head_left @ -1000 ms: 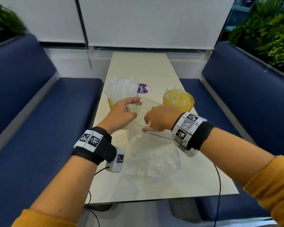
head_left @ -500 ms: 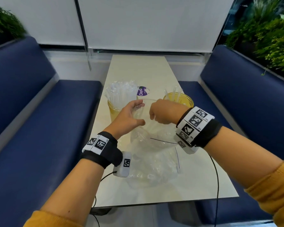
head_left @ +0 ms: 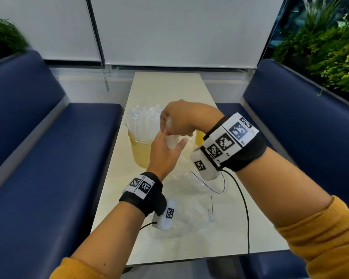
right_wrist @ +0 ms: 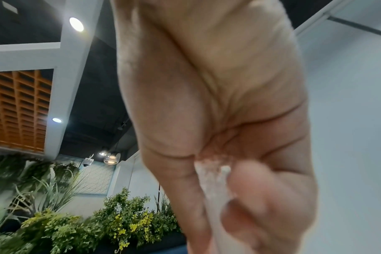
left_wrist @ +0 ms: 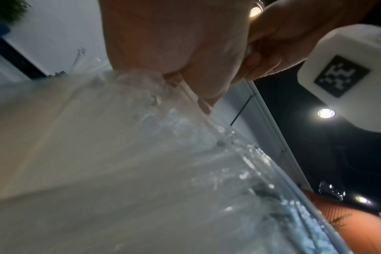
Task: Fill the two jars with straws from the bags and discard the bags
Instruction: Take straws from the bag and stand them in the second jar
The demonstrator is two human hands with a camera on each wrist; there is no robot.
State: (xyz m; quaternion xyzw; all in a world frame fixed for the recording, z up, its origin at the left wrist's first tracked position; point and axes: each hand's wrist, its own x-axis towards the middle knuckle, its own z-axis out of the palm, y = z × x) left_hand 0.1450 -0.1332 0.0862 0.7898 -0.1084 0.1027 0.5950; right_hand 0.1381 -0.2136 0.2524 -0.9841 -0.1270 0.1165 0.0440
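Note:
Above the table's middle, my right hand point(head_left: 177, 119) pinches the top of a white straw bundle point(head_left: 172, 140). Just below it, my left hand point(head_left: 163, 154) is curled round the clear plastic bag point(head_left: 191, 184) that sleeves the bundle; the bag trails down to the table. In the left wrist view the bag point(left_wrist: 185, 154) hangs under my left hand point(left_wrist: 174, 43). The right wrist view shows the straws point(right_wrist: 215, 182) between thumb and fingers of my right hand point(right_wrist: 218, 103). The left yellow jar point(head_left: 141, 154) holds many wrapped straws point(head_left: 141, 121). The right jar point(head_left: 199, 137) is mostly hidden behind my right wrist.
A second crumpled clear bag point(head_left: 185, 220) lies near the front of the cream table point(head_left: 165, 87). Blue benches stand on the left point(head_left: 48, 158) and right point(head_left: 300, 137). A black cable point(head_left: 244, 208) runs across the table's right side.
Both hands have risen from the table with the bag. My right hand now holds the straw bundle's top above my left hand, in front of the jars.

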